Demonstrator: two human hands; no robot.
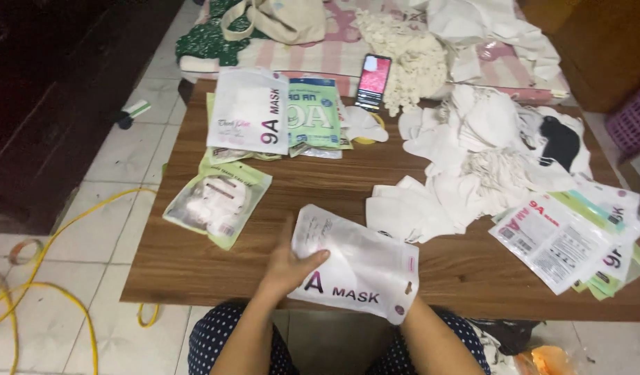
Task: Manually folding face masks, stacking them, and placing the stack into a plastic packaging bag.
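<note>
Both hands grasp one white plastic mask pouch (358,267): left hand (287,267) is seen, right hand is hidden underneath.

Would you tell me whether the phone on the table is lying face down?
No, the phone lies face up, its lit screen showing, near the table's far edge.

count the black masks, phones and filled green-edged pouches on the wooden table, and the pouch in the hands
Black mask: 1
Phone: 1
Filled green-edged pouch: 1
White pouch held by the left hand: 1
Total: 4
The right hand is hidden behind the white pouch.
</note>
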